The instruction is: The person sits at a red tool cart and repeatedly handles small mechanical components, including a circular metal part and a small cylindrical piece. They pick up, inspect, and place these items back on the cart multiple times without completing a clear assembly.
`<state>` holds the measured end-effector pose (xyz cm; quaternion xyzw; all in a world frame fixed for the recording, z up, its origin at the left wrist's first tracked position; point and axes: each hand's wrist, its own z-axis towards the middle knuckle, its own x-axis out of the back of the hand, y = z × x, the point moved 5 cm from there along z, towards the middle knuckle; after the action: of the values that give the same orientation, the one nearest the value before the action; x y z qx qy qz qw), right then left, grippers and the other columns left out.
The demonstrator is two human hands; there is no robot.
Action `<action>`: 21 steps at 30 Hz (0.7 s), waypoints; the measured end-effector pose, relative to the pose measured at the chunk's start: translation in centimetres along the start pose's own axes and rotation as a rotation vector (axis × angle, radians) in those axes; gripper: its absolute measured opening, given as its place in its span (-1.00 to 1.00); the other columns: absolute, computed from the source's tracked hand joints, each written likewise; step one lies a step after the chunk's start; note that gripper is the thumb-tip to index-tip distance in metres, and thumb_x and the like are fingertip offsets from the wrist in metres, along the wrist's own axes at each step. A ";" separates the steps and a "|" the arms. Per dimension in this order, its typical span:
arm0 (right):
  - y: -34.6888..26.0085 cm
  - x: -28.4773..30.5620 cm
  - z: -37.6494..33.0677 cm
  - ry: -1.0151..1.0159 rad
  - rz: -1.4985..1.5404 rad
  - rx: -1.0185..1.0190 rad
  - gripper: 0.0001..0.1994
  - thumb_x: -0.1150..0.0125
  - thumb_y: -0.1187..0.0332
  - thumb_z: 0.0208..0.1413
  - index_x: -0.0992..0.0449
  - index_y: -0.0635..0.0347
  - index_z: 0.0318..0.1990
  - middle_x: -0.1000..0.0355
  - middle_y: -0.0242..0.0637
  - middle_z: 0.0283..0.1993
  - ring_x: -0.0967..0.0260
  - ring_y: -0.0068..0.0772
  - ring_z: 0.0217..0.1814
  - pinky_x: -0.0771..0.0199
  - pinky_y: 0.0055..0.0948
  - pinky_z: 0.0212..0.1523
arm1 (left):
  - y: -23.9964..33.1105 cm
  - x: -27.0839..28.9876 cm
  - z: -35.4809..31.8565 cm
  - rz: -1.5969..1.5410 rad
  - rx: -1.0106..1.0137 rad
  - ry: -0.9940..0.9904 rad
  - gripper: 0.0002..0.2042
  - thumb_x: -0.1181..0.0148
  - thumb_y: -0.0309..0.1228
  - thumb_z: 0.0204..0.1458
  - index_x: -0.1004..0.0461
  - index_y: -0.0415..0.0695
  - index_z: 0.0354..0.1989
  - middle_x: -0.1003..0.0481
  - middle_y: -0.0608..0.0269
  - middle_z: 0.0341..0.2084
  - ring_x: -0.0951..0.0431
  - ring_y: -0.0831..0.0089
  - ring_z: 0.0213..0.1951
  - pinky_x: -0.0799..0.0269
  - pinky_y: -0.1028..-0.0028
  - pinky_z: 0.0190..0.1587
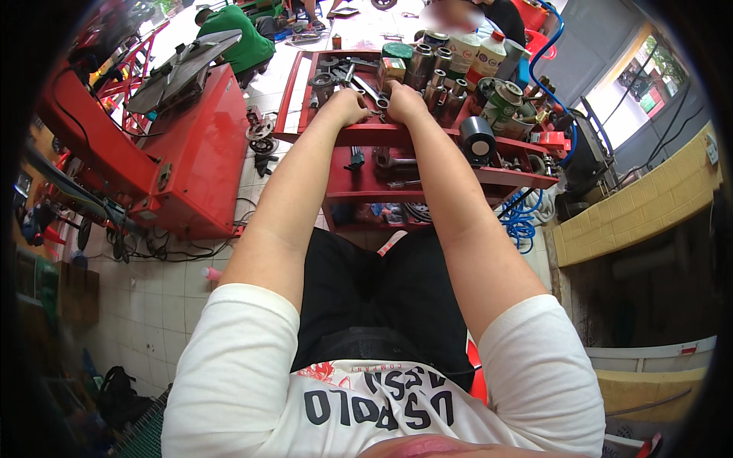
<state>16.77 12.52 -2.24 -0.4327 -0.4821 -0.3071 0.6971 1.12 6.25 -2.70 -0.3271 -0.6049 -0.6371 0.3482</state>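
Note:
Both my arms reach forward to the top tray of a red tool cart (301, 126). My left hand (351, 108) is low in the tray, fingers curled, beside a wrench (371, 89) and other metal tools. Just right of it, my right hand (405, 104) also curls down, close to a small cardboard box (390, 72) and a row of steel sockets (421, 61). Small metal pieces (376, 116) show between the two hands. My fingertips are mostly hidden, and what they hold cannot be made out.
Bottles (489, 55) and cans (505, 103) crowd the cart's right side, near a black cylinder (478, 137). A lower shelf (359, 181) carries more tools. At left stands a red machine (202, 153); blue hose (519, 217) coils at right. A person in green (237, 42) crouches beyond.

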 end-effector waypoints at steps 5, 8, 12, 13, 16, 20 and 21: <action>-0.9 -0.2 0.1 0.079 -0.099 0.106 -0.62 -0.06 0.45 0.25 -0.50 -0.08 0.19 -0.46 -0.05 0.24 -0.51 0.06 0.24 -0.54 -0.02 0.22 | -1.5 -0.9 1.3 -0.030 0.010 0.048 -0.59 -0.49 -0.23 -0.06 -0.68 -0.17 -0.05 -0.69 -0.01 -0.17 -0.70 0.14 -0.08 -0.58 0.28 0.08; -1.7 0.5 -0.8 0.089 -0.078 0.028 -0.67 -0.05 0.45 0.24 -0.50 -0.03 0.14 -0.46 -0.04 0.24 -0.51 0.08 0.22 -0.55 0.00 0.20 | -1.8 -0.7 0.8 -0.023 0.015 0.045 -0.61 -0.49 -0.24 -0.06 -0.69 -0.17 -0.08 -0.68 -0.03 -0.16 -0.70 0.15 -0.07 -0.58 0.28 0.09; -0.5 0.3 -0.1 0.117 -0.095 0.031 -0.66 -0.05 0.46 0.25 -0.49 -0.01 0.15 -0.50 -0.07 0.18 -0.53 0.06 0.21 -0.56 -0.03 0.18 | 0.2 -0.2 0.0 0.042 -0.021 0.074 -0.64 -0.48 -0.26 -0.06 -0.68 -0.19 -0.11 -0.68 -0.05 -0.20 -0.71 0.15 -0.10 -0.59 0.27 0.06; -0.6 0.3 0.0 0.113 -0.089 0.040 -0.67 -0.05 0.46 0.24 -0.50 0.01 0.14 -0.51 -0.08 0.16 -0.53 0.05 0.20 -0.57 -0.03 0.17 | 0.2 -0.1 0.0 0.076 -0.051 0.098 -0.65 -0.47 -0.28 -0.05 -0.68 -0.21 -0.12 -0.69 -0.04 -0.22 -0.71 0.15 -0.13 -0.59 0.28 0.04; -0.8 0.3 -0.2 0.108 -0.121 0.096 -0.71 -0.06 0.47 0.24 -0.52 0.07 0.08 -0.54 -0.10 0.11 -0.54 0.03 0.18 -0.58 -0.04 0.16 | 0.1 0.1 -0.2 0.022 -0.015 0.078 -0.67 -0.46 -0.29 -0.03 -0.68 -0.20 -0.11 -0.69 -0.03 -0.22 -0.71 0.16 -0.13 -0.59 0.29 0.04; -0.5 0.5 -0.3 0.118 -0.098 0.095 -0.72 -0.07 0.51 0.16 -0.55 0.15 0.01 -0.54 -0.06 0.08 -0.52 0.08 0.15 -0.55 -0.02 0.16 | 0.4 0.1 -0.3 0.020 0.006 0.050 -0.66 -0.45 -0.30 -0.02 -0.67 -0.19 -0.08 -0.69 -0.02 -0.19 -0.71 0.17 -0.09 -0.58 0.29 0.06; -0.6 0.8 -0.4 0.149 -0.078 0.081 -0.74 -0.10 0.49 0.15 -0.55 0.17 -0.01 -0.53 -0.05 0.08 -0.52 0.09 0.15 -0.55 -0.02 0.16 | 0.2 0.1 -0.2 0.017 0.017 0.042 -0.65 -0.45 -0.29 -0.02 -0.67 -0.18 -0.07 -0.68 -0.02 -0.17 -0.70 0.17 -0.07 -0.58 0.28 0.07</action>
<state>16.66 11.87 -1.39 -0.3610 -0.4573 -0.3458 0.7355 1.25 6.01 -2.54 -0.3159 -0.6000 -0.6358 0.3688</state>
